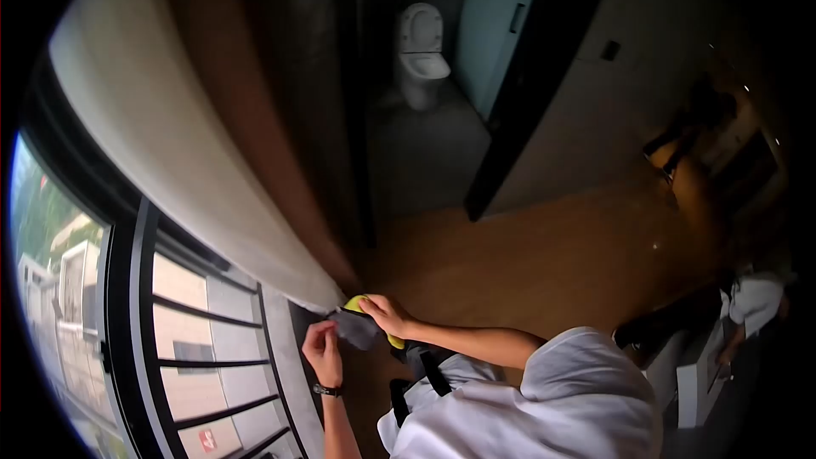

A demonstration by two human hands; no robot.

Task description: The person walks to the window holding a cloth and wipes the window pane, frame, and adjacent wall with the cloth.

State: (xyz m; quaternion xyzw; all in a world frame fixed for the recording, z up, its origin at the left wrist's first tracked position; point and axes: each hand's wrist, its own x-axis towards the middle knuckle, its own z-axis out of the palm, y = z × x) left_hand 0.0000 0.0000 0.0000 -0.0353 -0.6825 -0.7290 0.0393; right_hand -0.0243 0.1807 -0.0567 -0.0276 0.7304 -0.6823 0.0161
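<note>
My right hand [387, 316] is closed on a yellow and grey cloth [359, 331], its grey side hanging below the fingers. Just left of the cloth, my left hand [322, 348] has its fingers bent together in a pinch, with a dark watch on the wrist. Its fingertips are close to the cloth's grey edge; what they hold, if anything, is too small to make out. The lower end of a pale curtain [229, 166] comes down right behind both hands.
A window with black railing bars [208, 365] runs along my left. Ahead, a doorway shows a white toilet [422, 72] with its lid up. Another person in a white top [752, 302] is at the right, beside a white box-like piece [693, 391]. The floor [510, 255] is brown.
</note>
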